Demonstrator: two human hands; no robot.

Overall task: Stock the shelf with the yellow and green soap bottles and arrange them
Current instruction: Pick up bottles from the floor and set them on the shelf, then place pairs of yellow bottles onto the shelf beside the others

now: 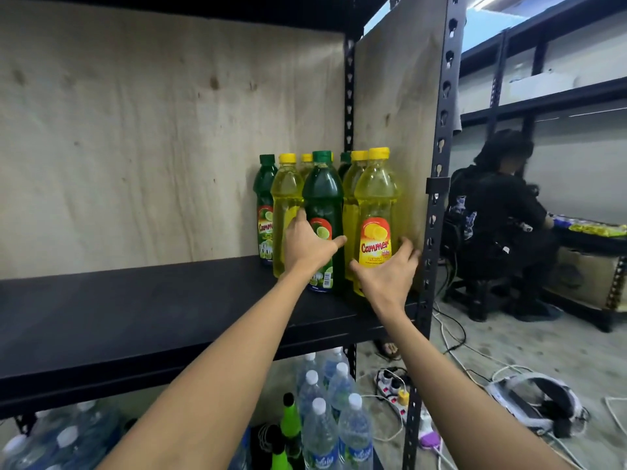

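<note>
Several yellow and green soap bottles stand upright in a tight cluster at the right end of the black shelf (142, 313), against the plywood side panel. My left hand (307, 245) is wrapped around the lower body of the front green bottle (322, 201). My right hand (386, 276) grips the base of the front yellow bottle (376, 205), whose red and yellow label faces me. Behind them stand more yellow bottles (286, 195) and a green bottle (266, 198) at the far left of the group. Both front bottles rest on the shelf board.
A black steel upright (437, 184) stands just right of my right hand. Clear water bottles (322, 418) and bright green bottles (290, 422) sit below the shelf. A power strip, cables and a headset (543, 401) lie on the floor at right. A person in black (502, 225) crouches beyond.
</note>
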